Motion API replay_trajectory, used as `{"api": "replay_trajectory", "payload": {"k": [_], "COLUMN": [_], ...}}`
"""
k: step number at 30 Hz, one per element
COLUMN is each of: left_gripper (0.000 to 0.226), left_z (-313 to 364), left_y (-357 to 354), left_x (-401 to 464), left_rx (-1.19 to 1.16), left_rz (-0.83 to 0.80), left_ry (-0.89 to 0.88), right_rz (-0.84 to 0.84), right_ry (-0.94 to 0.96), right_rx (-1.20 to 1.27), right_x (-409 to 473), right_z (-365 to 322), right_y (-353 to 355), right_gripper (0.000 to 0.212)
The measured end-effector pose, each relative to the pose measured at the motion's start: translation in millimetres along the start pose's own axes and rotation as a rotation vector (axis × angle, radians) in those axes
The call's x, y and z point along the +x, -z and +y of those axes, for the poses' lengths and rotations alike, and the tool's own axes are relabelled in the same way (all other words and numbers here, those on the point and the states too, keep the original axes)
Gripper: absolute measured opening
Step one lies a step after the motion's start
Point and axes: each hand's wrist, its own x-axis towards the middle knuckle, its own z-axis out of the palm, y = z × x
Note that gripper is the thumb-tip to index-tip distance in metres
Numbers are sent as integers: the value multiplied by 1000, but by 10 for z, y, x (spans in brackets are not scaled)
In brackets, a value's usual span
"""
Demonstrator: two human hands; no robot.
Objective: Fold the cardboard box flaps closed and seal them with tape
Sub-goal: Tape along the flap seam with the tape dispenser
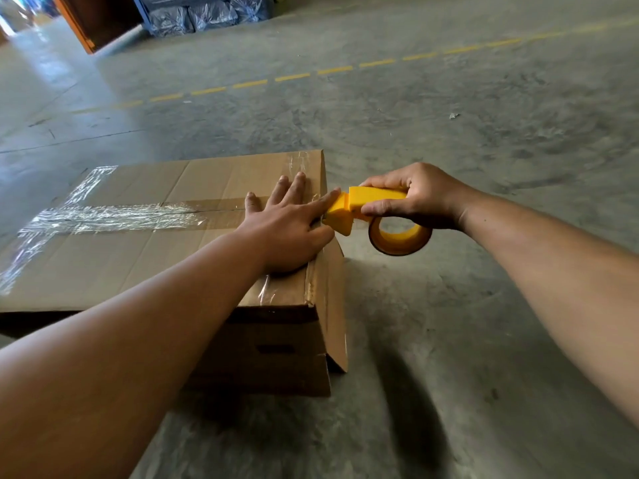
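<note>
A brown cardboard box stands on the concrete floor with its top flaps folded shut. Clear tape runs along the centre seam and across the left end. My left hand lies flat with straight fingers on the box's right end, pressing the tape down at the edge. My right hand grips a yellow tape dispenser just past the box's right edge, its front end touching my left index finger. The roll hangs below the handle.
Grey concrete floor spreads to the right and beyond the box. A dashed yellow line crosses the floor further off. Plastic-wrapped bundles and an orange-brown frame stand at the far top left.
</note>
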Motion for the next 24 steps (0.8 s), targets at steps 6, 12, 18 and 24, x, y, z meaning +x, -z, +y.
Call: {"api": "replay_trajectory", "payload": {"k": [6, 12, 18, 24], "left_gripper": [56, 45, 44, 70], "left_z": [19, 24, 50, 16], "left_y": [-31, -28, 6, -23], "left_x": [-10, -45, -92, -141], "left_rx": [62, 4, -12, -43], "left_rz": [10, 65, 126, 63], "left_ry": [-12, -19, -54, -38], "right_rz": [-28, -11, 75, 169], "right_ry": [-34, -21, -24, 6], "right_rx": [-78, -170, -192, -186], "right_x": [0, -102, -262, -294], "right_z": [1, -55, -138, -308], "right_y": [-113, 31, 174, 200], "right_gripper": [76, 69, 70, 70]}}
